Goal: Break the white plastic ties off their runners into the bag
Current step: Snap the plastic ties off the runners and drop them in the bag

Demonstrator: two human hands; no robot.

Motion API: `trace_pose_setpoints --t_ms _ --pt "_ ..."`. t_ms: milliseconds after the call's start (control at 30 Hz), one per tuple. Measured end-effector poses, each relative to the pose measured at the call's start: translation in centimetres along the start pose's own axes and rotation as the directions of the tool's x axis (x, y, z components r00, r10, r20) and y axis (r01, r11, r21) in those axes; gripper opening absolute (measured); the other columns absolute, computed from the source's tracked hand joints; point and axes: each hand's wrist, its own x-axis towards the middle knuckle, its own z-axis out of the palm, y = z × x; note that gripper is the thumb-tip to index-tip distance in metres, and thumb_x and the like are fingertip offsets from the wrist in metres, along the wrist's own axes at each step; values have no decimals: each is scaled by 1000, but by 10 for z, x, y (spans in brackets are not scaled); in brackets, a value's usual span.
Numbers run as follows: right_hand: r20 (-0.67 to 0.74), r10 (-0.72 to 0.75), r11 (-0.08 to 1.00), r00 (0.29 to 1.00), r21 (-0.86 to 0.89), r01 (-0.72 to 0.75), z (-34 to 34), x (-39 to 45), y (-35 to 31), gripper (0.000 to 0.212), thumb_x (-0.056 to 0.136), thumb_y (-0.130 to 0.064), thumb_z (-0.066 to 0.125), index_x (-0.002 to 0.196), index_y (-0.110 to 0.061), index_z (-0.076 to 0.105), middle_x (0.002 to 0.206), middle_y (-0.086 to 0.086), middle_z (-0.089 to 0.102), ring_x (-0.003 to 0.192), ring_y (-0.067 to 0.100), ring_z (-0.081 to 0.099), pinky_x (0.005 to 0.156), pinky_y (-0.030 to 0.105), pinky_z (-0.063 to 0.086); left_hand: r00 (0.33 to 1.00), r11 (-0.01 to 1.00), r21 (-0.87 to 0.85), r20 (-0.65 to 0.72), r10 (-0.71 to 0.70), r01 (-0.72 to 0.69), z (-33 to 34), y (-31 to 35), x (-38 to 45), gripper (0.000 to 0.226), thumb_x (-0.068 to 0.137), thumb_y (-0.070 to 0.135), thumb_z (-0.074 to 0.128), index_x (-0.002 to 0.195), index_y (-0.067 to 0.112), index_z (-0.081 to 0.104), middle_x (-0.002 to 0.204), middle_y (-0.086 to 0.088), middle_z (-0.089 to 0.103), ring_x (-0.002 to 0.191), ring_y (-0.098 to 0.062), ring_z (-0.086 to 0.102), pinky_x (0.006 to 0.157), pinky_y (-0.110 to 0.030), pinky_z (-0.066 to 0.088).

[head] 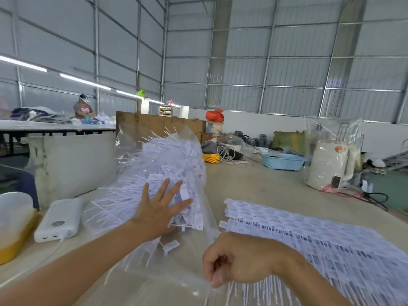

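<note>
Bag: clear plastic bag (pixel 194 142) lies on its side on our table (pixel 276 191), mouth toward us, bulging with loose white ties (pixel 167 160) whose tails poke through the film.
Left hand: our left hand (pixel 161 206) is flat with fingers spread and straight, pressing on the heap of ties inside the bag.
Right hand: our right hand (pixel 234 259) has its fingers curled, pinching the near edge of the bag's film at the mouth.
Runners: sheets of ties still on their runners (pixel 309 237) lie stacked on the table just right of the bag, under our right wrist.
Left of bag: a white power bank (pixel 59 219) with a cable, and beside it a yellow tub (pixel 15 235) with a translucent lid.
Far table: a blue basket (pixel 283 161) and a wrapped white appliance (pixel 329 166).
Background: another person (pixel 84 107) stands at a distant table.
</note>
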Motion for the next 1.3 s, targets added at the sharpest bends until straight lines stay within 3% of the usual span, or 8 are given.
trace_pose_setpoints --t_ms 200,333,467,667,967,1033,1133,1300 --pt "-231 52 999 972 26 -47 -10 -10 23 15 88 -23 65 102 -19 68 80 -7 62 65 3 53 63 10 42 951 970 -233 278 133 -67 -52 3 -11 78 86 63 50 145 53 0 150 -2 -38 134 -31 -39 103 -67 -18" --pt "-574 230 967 786 42 -252 -40 -46 79 14 88 -25 65 96 -14 69 82 -6 63 67 10 56 67 19 45 987 945 -300 -124 100 -133 -98 36 -16 43 97 46 41 140 43 37 160 -1 9 147 -24 9 116 -52 4" --pt "-696 434 805 573 14 -593 -26 -68 141 30 93 -32 55 119 -17 60 118 2 57 107 17 54 91 26 44 934 745 -586 -325 146 -320 -115 90 15 33 98 15 44 126 23 60 128 -1 53 114 -18 53 97 -29 42" --pt "-702 452 762 551 -18 -648 0 -77 171 44 97 -41 45 136 -22 47 139 -4 45 125 16 43 101 26 36 989 863 -485 -19 146 -137 -74 128 72 35 97 13 44 131 14 50 131 -11 46 119 -28 51 96 -34 43" --pt "-773 434 688 462 -46 -724 -3 -78 175 45 97 -37 45 140 -24 39 144 -3 41 132 16 37 111 36 28 977 856 -510 -209 -32 -81 -57 130 68 28 95 38 49 119 23 49 121 0 43 117 -19 43 94 -31 37" --pt "-803 459 638 379 1 -770 -5 -83 175 47 97 -38 44 142 -27 35 146 -5 38 137 12 30 115 42 18 940 626 -758 -321 -114 -183 -65 125 64 13 93 24 57 104 20 51 107 -3 50 100 -19 53 85 -32 44" --pt "-800 523 578 296 77 -812 -8 -93 173 49 96 -44 42 142 -28 33 145 -4 39 137 13 30 114 52 13 923 0 -958 -276 -267 -286 -77 120 58 20 89 -2 58 82 17 53 66 -5 59 55 -8 58 50 -20 49" --pt "-911 386 485 144 68 -872 -20 -114 154 40 92 -34 48 132 -27 44 131 -1 47 125 20 40 110 51 26 910 -379 -857 -215 -355 -350 -90 121 57 20 89 -7 55 80 11 56 48 0 58 45 -7 53 48 -15 45"
